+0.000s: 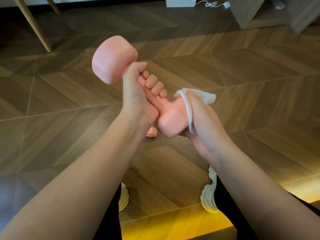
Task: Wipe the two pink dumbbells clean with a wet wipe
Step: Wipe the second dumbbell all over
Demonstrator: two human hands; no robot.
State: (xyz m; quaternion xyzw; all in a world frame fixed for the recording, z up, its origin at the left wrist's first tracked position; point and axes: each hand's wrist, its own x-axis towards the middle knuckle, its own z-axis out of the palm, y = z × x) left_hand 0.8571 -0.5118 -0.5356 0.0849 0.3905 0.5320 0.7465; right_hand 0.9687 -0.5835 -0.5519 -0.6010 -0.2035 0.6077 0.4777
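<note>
The left hand (136, 94) curls its fingers firmly round the handle of a pink dumbbell (112, 61), held mid-frame and tilted toward the upper left. The right hand (204, 122) holds a bunched white wet wipe (206, 97) against the lower head. The dumbbell looks rigid, rounded and glossy with a wet sheen. It is probably weighty and slippery, so the narrow handle seems the safest hold. A sliver of the second dumbbell (152, 132) shows just below, on the wood-patterned floor (242, 66).

Herringbone wood floor (242, 66); pale wooden leg (32, 25) top left; white cable (211, 4) and grey shelf unit (249, 13) top right.
</note>
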